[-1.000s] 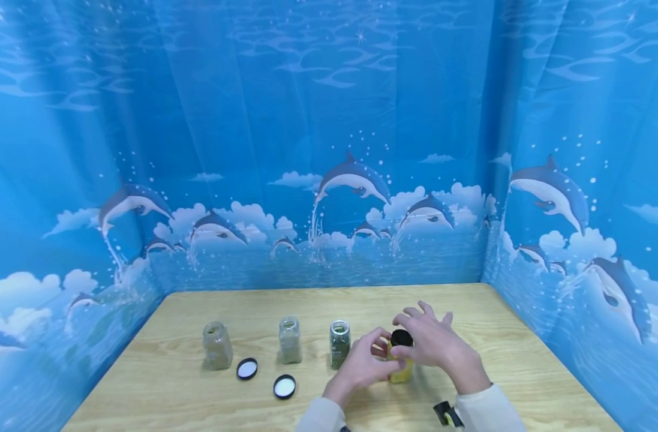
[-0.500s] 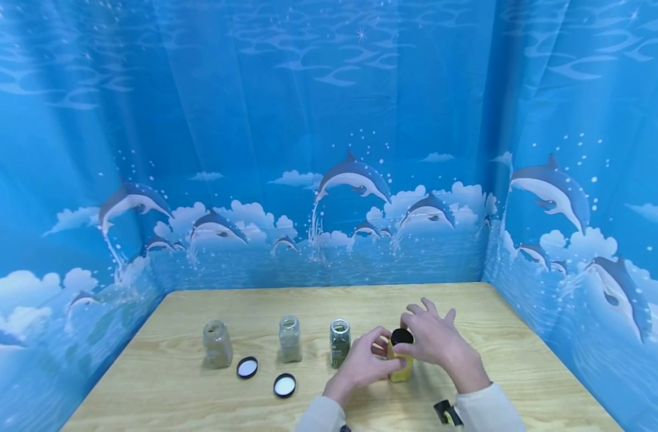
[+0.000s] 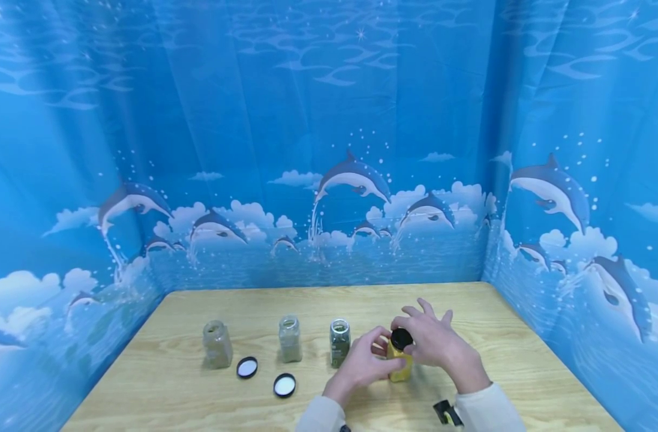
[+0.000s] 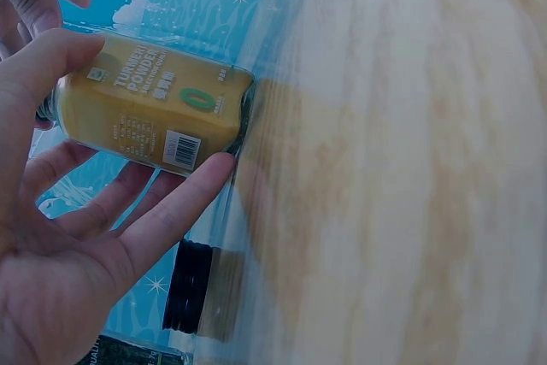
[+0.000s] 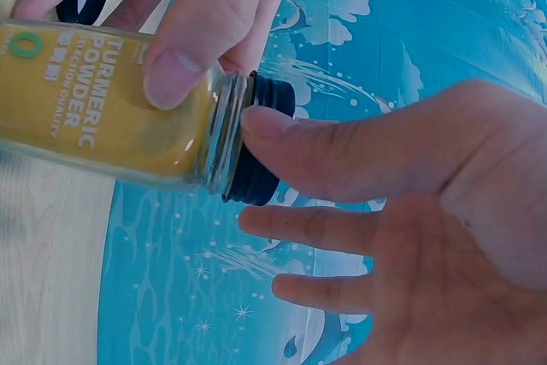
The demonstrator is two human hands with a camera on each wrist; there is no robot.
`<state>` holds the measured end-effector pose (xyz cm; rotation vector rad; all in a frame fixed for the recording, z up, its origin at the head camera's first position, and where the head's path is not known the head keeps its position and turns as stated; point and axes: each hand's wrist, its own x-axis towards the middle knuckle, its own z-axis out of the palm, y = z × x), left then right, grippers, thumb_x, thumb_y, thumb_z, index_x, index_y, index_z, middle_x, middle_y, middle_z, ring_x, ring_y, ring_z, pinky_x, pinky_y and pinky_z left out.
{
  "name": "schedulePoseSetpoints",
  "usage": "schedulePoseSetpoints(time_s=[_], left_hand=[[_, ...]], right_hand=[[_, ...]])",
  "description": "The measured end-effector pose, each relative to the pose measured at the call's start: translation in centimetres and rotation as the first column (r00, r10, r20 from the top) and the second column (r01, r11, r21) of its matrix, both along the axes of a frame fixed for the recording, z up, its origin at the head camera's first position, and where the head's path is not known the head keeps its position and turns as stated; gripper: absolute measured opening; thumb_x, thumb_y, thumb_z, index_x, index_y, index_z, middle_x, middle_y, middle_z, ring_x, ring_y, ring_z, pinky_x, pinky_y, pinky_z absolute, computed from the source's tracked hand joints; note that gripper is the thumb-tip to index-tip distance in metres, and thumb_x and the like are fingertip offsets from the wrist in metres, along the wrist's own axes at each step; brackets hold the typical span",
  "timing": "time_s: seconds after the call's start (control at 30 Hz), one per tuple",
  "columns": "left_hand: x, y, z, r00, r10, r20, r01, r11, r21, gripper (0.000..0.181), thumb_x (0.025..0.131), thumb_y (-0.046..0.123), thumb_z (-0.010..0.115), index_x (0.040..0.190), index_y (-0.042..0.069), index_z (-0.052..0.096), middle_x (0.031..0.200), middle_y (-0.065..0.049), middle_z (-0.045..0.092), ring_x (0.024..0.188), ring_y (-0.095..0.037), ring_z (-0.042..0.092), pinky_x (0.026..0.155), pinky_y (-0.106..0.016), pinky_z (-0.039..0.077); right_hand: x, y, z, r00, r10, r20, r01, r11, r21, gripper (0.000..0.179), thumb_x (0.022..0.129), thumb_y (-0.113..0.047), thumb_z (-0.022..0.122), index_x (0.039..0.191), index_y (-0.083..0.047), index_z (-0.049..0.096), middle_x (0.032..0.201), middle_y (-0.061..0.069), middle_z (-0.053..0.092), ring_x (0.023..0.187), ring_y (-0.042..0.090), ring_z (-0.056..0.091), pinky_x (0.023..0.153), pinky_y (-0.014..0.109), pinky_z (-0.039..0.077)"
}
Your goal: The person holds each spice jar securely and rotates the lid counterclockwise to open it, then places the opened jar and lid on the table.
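Observation:
A glass jar of yellow turmeric powder [image 3: 400,370], its printed label legible in the left wrist view, stands upright at the right of the table. My left hand [image 3: 363,361] grips its body from the left, thumb on the near face. From the right, my right hand [image 3: 435,341] pinches the black lid [image 5: 263,138] between thumb and forefinger, the other fingers spread. Bare glass threads [image 5: 224,130] show between lid and jar shoulder in the right wrist view. Just left of my left hand is an uncapped jar of dark green herbs [image 3: 339,345].
Two more uncapped jars, a middle one [image 3: 290,341] and a left one [image 3: 218,346], stand along the table [image 3: 199,402]. Two black lids, one farther [image 3: 247,368] and one nearer [image 3: 284,386], lie white side up. Another black lid [image 4: 188,286] lies near my left fingers.
My right fingers have shifted slightly around the black lid, first right, then back left. The left hand and the jar have stayed in place.

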<state>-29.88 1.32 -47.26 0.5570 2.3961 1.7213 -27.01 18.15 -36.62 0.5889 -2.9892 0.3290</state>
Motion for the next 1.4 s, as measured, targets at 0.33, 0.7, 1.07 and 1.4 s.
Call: schedulePoseSetpoints(time_s=[0.33,0.7,1.07,1.4], left_hand=[[0.13,0.01,-0.11,1.000,-0.001,-0.003,0.001,1.000,0.029,0.039,0.078,0.028,0.086,0.112,0.024,0.067,0.105,0.000,0.068,0.097,-0.012,0.066,0.072,-0.025,0.062],[0.08,0.08,0.00,1.000,-0.002,0.016,0.002,0.999,0.041,0.040,0.079,0.028,0.086,0.114,0.026,0.067,0.110,-0.001,0.068,0.099,-0.014,0.067,0.074,-0.029,0.064],[-0.09,0.06,-0.12,1.000,0.002,0.005,-0.002,1.000,0.020,0.039,0.079,0.031,0.086,0.113,0.028,0.067,0.109,0.001,0.069,0.100,-0.013,0.067,0.078,-0.028,0.063],[-0.11,0.07,-0.20,1.000,0.004,-0.008,-0.004,1.000,0.019,0.039,0.078,0.033,0.087,0.112,0.028,0.068,0.105,0.003,0.067,0.096,-0.009,0.065,0.078,-0.024,0.060]], right_hand=[[-0.02,0.02,-0.13,1.000,-0.003,-0.002,0.003,1.000,0.008,0.047,0.078,-0.019,0.088,0.122,-0.015,0.070,0.143,0.024,0.058,0.142,0.062,0.035,0.093,0.098,0.019],[-0.23,0.04,-0.06,0.999,-0.034,-0.022,0.034,0.999,-0.002,0.041,0.082,-0.041,0.085,0.109,-0.014,0.071,0.140,0.024,0.060,0.143,0.061,0.034,0.094,0.098,0.016],[-0.25,-0.06,-0.06,0.998,-0.050,-0.030,0.051,0.999,0.010,0.035,0.081,-0.042,0.086,0.099,-0.016,0.070,0.134,0.020,0.064,0.143,0.061,0.035,0.095,0.098,0.016],[-0.09,-0.20,0.00,1.000,-0.004,-0.018,0.004,1.000,0.004,0.032,0.079,-0.020,0.087,0.106,-0.016,0.072,0.136,0.019,0.063,0.141,0.061,0.036,0.092,0.099,0.017]])
